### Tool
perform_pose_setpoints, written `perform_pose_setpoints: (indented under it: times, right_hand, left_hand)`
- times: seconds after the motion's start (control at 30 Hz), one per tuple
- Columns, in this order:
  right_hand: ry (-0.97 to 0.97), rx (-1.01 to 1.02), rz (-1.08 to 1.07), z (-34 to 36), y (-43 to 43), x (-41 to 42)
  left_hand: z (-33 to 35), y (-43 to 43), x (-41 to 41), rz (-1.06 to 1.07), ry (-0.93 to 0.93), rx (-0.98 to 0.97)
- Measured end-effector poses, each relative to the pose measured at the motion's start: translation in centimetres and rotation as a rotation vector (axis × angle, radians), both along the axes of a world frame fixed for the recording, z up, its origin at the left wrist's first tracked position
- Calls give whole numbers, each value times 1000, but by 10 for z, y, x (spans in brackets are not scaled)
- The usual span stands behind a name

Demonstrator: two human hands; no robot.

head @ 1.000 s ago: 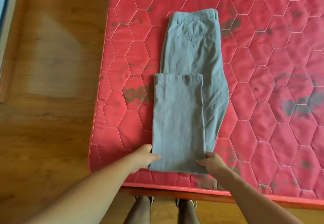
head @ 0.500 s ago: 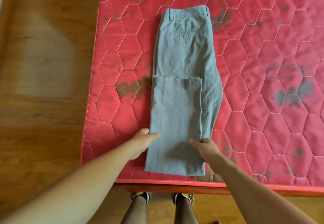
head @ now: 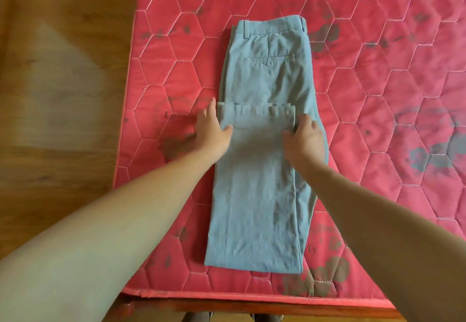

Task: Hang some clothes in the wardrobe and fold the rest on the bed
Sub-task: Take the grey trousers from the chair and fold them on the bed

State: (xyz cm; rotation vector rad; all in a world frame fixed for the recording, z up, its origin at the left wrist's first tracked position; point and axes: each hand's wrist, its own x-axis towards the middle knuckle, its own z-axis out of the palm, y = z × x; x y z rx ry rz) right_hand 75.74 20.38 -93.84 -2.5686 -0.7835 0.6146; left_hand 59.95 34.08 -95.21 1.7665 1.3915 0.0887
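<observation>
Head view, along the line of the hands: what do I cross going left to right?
Wooden floor → red mattress → left hand → grey trousers → right hand → red mattress again.

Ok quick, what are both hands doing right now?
Left hand: thumb on the trousers, fingers straight beside the folded edge; too blurred to tell whether it pinches.
Right hand: fingers curled round the folded edge, holding the trousers.
</observation>
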Motion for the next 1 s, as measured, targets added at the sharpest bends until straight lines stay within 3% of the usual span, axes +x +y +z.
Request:
perform_pose_setpoints:
  times: [0.07, 0.13, 0.23, 0.37, 0.53, 0.6, 0.73, 0.8, 0.9, 1.0]
  right_hand:
    - [-245, -85, 224, -10, -9, 0]
    - [-276, -167, 424, -27, -12, 1]
    - [-251, -310, 521, -53, -19, 5]
    - [-238, -346, 521, -64, -21, 10]
    - [-356, -177, 516, -56, 3, 23]
    - [-377, -235, 567, -58, 16, 35]
    - [-157, -448, 629, -57, 35, 52]
    - [-110, -441, 651, -46, 36, 53]
    - [-121, -169, 455, -31, 10, 35]
    - [35, 1, -124, -19, -41, -3]
  left_hand:
    - [-5, -3, -1, -249, 136, 290]
    - [-19, -4, 4, -522, 190, 539]
    - [-45, -6, 11, -767, 351, 568]
    - [-61, -7, 10, -760, 419, 614]
    - [-47, 0, 36, -730, 382, 701]
    - [-53, 8, 49, -764, 410, 719]
    - [-60, 17, 55, -803, 498, 644]
    - [-48, 15, 59, -817, 530, 576]
    - [-28, -5, 56, -745, 525, 503]
    - [-18, -54, 31, -803, 511, 423]
